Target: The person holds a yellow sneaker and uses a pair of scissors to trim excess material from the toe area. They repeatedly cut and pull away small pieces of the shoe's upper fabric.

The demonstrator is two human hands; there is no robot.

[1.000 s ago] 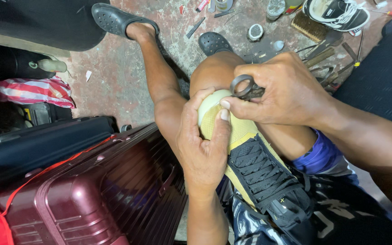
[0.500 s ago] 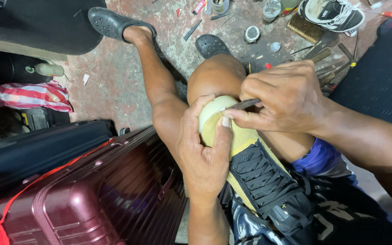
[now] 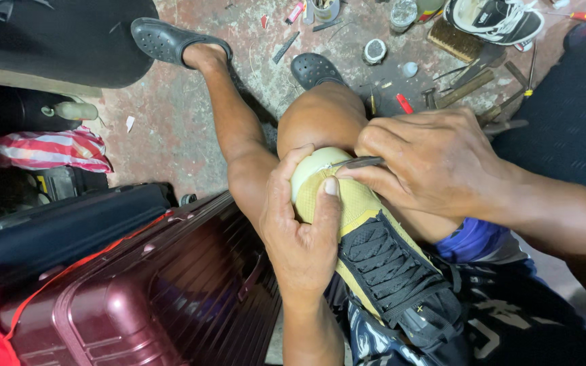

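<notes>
Sneaker [image 3: 374,251] front and centre in the head view, a yellow mesh shoe with black laces, propped toe-up against the person's bare knee [image 3: 323,118]. Left hand [image 3: 300,230] is clamped around the pale rubber toe cap [image 3: 313,166], thumb pressed flat on the yellow mesh, fingers curled behind the toe. Right hand [image 3: 435,163] is clenched on a slim metal tool [image 3: 357,162], thumb and fingers pinching it; the tip touches the seam where toe cap meets mesh. What sort of tool it is, I cannot tell, since most of it is hidden inside the fist.

Just left of the shoe lies a maroon hard-shell suitcase [image 3: 150,305], with a black case [image 3: 62,217] above it and a red-and-white striped cloth [image 3: 52,149] further out. Both feet wear dark clogs [image 3: 164,41] on the stained concrete floor [image 3: 164,135]. Beyond the knee, small tools and tins are scattered, with a wooden brush [image 3: 454,41] and a black-and-white sneaker [image 3: 496,19] at the top edge.
</notes>
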